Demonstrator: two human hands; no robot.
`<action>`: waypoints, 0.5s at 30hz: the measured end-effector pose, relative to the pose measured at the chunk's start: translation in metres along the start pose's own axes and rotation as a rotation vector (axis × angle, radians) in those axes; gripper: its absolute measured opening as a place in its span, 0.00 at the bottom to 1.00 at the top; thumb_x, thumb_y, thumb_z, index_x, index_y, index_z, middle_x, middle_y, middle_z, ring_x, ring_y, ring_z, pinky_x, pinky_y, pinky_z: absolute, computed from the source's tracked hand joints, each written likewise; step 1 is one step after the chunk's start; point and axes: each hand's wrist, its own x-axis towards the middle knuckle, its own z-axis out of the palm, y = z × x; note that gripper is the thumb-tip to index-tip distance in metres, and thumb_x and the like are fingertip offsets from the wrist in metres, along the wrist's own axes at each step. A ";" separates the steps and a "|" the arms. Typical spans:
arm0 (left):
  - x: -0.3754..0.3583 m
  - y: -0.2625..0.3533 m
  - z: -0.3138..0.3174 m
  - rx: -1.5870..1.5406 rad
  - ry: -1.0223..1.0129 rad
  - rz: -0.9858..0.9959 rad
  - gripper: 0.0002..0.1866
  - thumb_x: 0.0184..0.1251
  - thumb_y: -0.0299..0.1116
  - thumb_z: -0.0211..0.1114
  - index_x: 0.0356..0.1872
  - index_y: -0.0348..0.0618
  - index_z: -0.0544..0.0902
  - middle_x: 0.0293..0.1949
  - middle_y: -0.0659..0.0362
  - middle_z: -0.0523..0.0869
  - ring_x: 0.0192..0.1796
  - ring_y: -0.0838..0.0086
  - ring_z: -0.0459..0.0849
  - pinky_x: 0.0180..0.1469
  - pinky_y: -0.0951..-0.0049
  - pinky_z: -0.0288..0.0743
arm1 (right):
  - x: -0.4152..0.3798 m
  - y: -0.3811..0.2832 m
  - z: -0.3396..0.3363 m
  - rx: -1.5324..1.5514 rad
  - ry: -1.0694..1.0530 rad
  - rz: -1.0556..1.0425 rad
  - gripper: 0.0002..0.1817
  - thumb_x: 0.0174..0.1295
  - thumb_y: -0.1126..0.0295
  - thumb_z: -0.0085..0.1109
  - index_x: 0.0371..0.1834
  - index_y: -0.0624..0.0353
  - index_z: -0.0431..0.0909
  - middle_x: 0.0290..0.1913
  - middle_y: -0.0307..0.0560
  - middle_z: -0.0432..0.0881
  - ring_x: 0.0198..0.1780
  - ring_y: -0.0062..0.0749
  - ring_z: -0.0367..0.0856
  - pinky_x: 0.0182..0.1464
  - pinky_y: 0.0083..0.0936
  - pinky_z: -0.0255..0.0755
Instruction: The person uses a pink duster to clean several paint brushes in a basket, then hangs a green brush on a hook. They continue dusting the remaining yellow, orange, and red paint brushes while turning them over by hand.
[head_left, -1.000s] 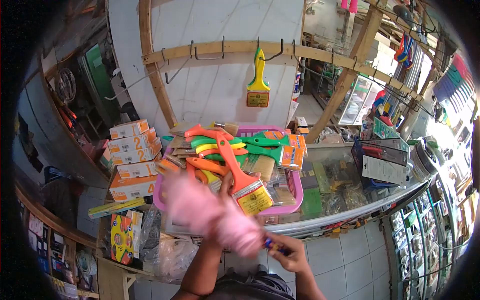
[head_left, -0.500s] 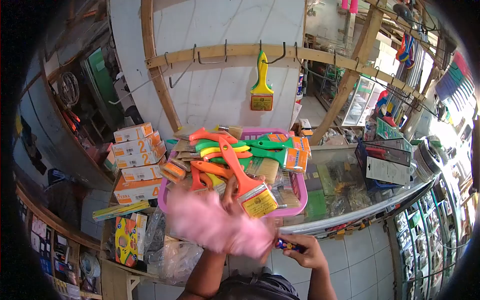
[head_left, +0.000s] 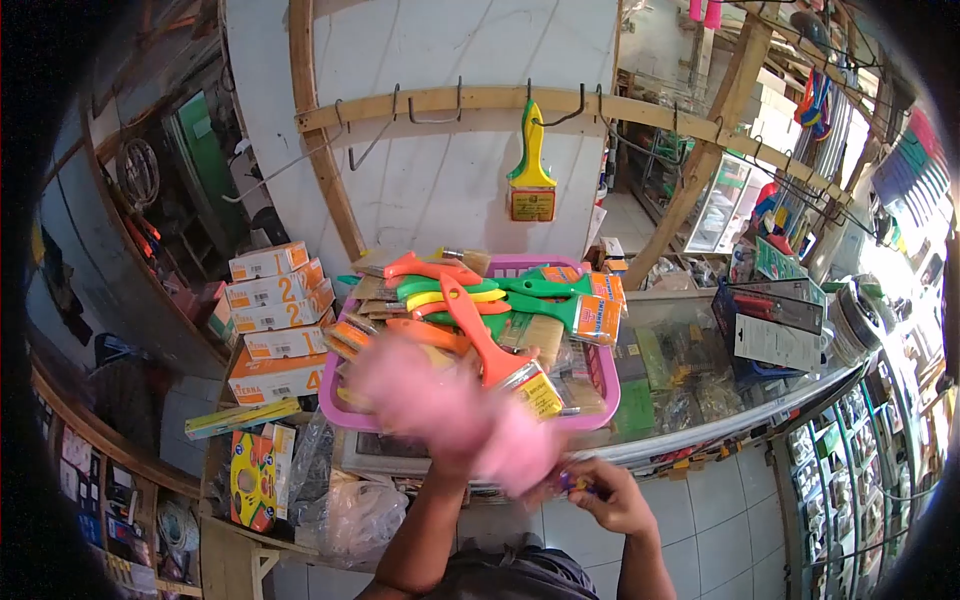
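My right hand (head_left: pixel 618 497) is closed round the dark, patterned handle (head_left: pixel 578 483) of a fluffy pink duster (head_left: pixel 430 400), whose head is smeared by motion. The duster covers my left hand; only its wrist and forearm (head_left: pixel 422 530) show below, so its fingers are hidden. Behind the duster stands a pink basket (head_left: pixel 612 385) heaped with paint brushes. A large orange-handled brush (head_left: pixel 480 335) lies slanted over the heap, its yellow-labelled bristle end near the basket's front. Green, yellow and orange handles lie around it.
The basket is on a glass counter (head_left: pixel 640 430). Stacked white-and-orange boxes (head_left: pixel 275 378) stand left of it. A yellow-green brush (head_left: pixel 532 160) hangs from a hook on the wooden rail (head_left: pixel 430 98). At the right are a dark tray (head_left: pixel 745 368) and tape rolls.
The pink duster has shifted right and slightly down, and its shape has bunched. My left forearm has moved right. The camera view has shifted slightly.
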 end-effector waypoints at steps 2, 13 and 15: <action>0.000 0.000 -0.001 0.042 -0.005 -0.001 0.49 0.68 0.72 0.49 0.76 0.41 0.57 0.70 0.58 0.72 0.71 0.63 0.69 0.73 0.48 0.58 | 0.001 0.000 0.001 -0.021 0.048 -0.069 0.17 0.65 0.78 0.64 0.57 0.64 0.75 0.42 0.43 0.85 0.42 0.19 0.79 0.44 0.20 0.74; 0.003 0.003 -0.009 0.071 -0.174 0.017 0.42 0.75 0.69 0.33 0.80 0.52 0.52 0.76 0.57 0.61 0.77 0.63 0.60 0.77 0.51 0.54 | 0.000 -0.022 -0.007 0.272 0.320 0.097 0.21 0.65 0.71 0.68 0.58 0.66 0.74 0.46 0.41 0.82 0.43 0.21 0.77 0.49 0.21 0.70; 0.002 0.005 -0.013 0.124 -0.148 0.039 0.44 0.75 0.70 0.33 0.81 0.50 0.50 0.78 0.59 0.57 0.78 0.63 0.57 0.78 0.50 0.51 | -0.001 -0.019 -0.011 0.080 0.180 0.016 0.21 0.65 0.70 0.67 0.58 0.66 0.73 0.42 0.40 0.81 0.38 0.19 0.74 0.42 0.19 0.68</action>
